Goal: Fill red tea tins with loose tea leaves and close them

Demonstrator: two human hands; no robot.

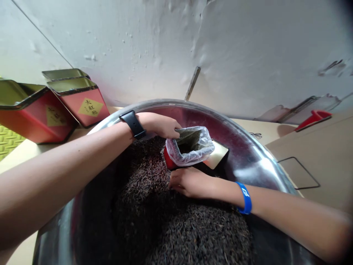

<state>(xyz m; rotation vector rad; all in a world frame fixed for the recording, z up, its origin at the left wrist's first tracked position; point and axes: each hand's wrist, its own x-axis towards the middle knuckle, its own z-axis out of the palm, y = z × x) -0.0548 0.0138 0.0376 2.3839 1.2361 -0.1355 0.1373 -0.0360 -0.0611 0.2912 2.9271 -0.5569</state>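
Note:
A red tin [168, 161] with a clear plastic bag [190, 159] folded over its rim stands inside a large metal basin [259, 167]. My left hand [162, 126] pinches the bag at the tin's far left rim. Dark loose tea leaves [204, 232] cover the basin floor and pile up around the tin. In front of the tin, my right hand [191, 181] is low over the leaves with its fingers curled in; what they hold is hidden. A pale gold panel [217, 154] shows just right of the tin. The inside of the tin is dark.
Several open red tins with yellow labels, including a nearer tin [41, 117] and a farther tin [85, 103], stand left of the basin. On the right are a red plastic object [313, 119] and a wire handle [306, 173]. A wall [138, 48] rises behind.

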